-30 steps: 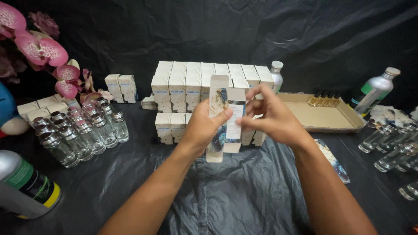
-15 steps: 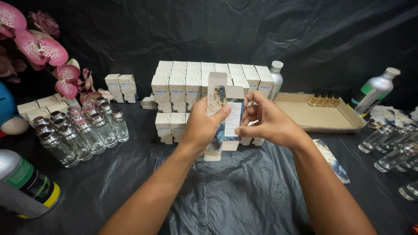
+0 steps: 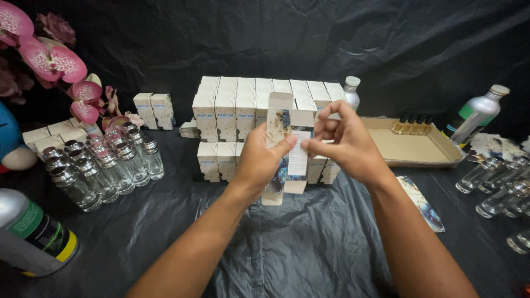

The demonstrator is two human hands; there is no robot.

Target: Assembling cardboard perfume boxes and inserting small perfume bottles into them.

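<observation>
Left hand and right hand grip 1 carton, flaps open; boxes already stacked behind.

Dim surroundings, frontal light, sharp centre

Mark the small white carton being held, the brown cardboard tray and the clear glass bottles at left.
small white carton (image 3: 298, 157), head view, label panel.
brown cardboard tray (image 3: 411, 149), head view, bare floor.
clear glass bottles (image 3: 105, 165), head view, middle bottle's body.
</observation>
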